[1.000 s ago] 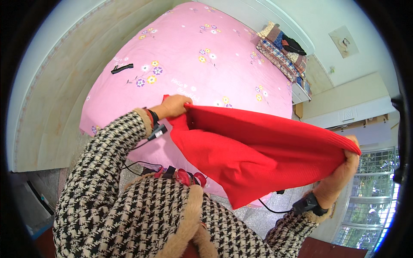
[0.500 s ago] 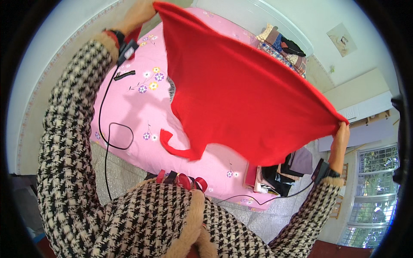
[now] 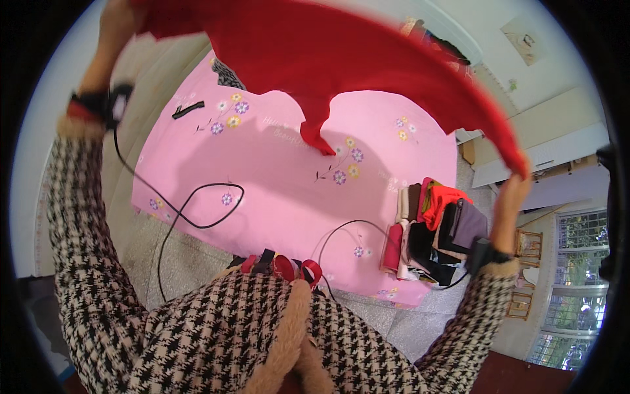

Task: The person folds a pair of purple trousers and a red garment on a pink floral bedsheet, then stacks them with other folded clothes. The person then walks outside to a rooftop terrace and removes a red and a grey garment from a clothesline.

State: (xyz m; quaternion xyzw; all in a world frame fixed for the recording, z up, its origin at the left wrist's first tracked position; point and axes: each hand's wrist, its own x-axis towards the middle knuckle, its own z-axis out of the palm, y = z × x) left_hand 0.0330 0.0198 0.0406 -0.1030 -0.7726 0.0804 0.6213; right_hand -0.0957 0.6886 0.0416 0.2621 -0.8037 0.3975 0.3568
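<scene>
A large red garment is stretched in the air between my two hands, its upper edge running past the top of the picture. Gripping its left end is my left hand, high at the upper left and partly blurred. My right hand is closed on the opposite corner at the right. A narrow red strip hangs from the garment's middle, down to the pink flowered bedspread. Beside the garment's left part, a grey patterned cloth shows on the bed.
Folded clothes are piled at the bed's near right corner. A black strap-like object lies at the left. Black cables run from my wrists. More folded fabrics sit at the far headboard. A barred window is at the right.
Both hands have spread apart, the left up and outward. The garment has risen toward the top, uncovering more of the bedspread and the clothes pile.
</scene>
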